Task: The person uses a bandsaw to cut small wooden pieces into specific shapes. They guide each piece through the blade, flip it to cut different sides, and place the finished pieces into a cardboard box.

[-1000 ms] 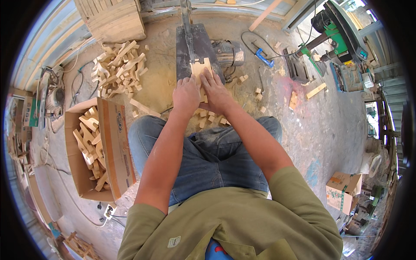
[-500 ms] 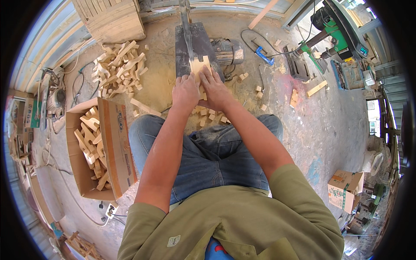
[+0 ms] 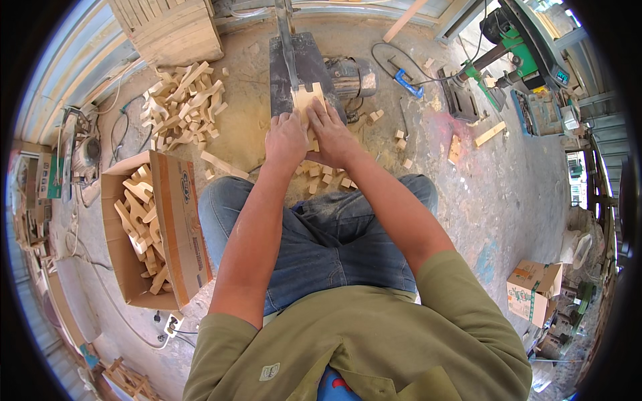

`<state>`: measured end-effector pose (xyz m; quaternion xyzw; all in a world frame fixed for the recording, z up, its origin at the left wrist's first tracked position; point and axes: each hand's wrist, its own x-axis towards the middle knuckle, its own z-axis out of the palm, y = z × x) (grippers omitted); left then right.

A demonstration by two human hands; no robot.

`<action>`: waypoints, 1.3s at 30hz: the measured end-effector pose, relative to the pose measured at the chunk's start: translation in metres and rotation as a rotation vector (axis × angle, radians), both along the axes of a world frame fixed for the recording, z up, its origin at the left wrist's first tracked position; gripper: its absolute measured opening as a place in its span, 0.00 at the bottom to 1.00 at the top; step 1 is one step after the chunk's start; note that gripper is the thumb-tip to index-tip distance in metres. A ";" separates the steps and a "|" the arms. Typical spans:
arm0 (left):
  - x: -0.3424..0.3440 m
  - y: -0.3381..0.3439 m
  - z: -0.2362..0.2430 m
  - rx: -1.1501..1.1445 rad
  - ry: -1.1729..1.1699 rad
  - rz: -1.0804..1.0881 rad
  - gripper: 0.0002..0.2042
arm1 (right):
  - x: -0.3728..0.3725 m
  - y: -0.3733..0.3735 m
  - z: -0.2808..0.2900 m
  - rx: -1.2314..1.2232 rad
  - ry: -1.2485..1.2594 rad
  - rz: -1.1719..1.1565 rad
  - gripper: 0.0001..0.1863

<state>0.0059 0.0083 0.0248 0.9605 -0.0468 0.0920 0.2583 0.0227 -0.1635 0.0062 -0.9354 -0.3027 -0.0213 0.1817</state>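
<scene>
A pale wooden piece (image 3: 307, 99) with notches cut in its far end lies on the dark metal table (image 3: 281, 63) of what looks like a band saw. Its far end is close beside the narrow upright metal part (image 3: 288, 50) of the machine. My left hand (image 3: 286, 139) grips the near left side of the wood with curled fingers. Pressed onto its near right part is my right hand (image 3: 333, 138), fingers extended over the top and thumb side toward the left hand. Both hands are close together, and they hide the near end of the piece.
Left of the machine lies a heap of curved wooden pieces (image 3: 187, 100). A cardboard box (image 3: 175, 227) holding similar pieces stands by my left knee. Small offcuts (image 3: 314, 179) litter the floor under my hands. A motor (image 3: 351, 78), a blue clamp (image 3: 408, 84) and a green drill press (image 3: 511, 50) are rightward.
</scene>
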 end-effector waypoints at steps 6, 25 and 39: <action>0.001 0.000 -0.001 -0.006 0.000 0.008 0.22 | 0.001 0.001 0.000 -0.011 -0.003 -0.009 0.65; 0.005 0.000 0.000 0.006 0.020 0.018 0.22 | 0.005 0.002 0.001 -0.011 0.013 -0.010 0.65; 0.008 0.001 -0.002 -0.004 0.012 0.022 0.22 | 0.008 0.003 -0.001 0.012 -0.007 -0.010 0.65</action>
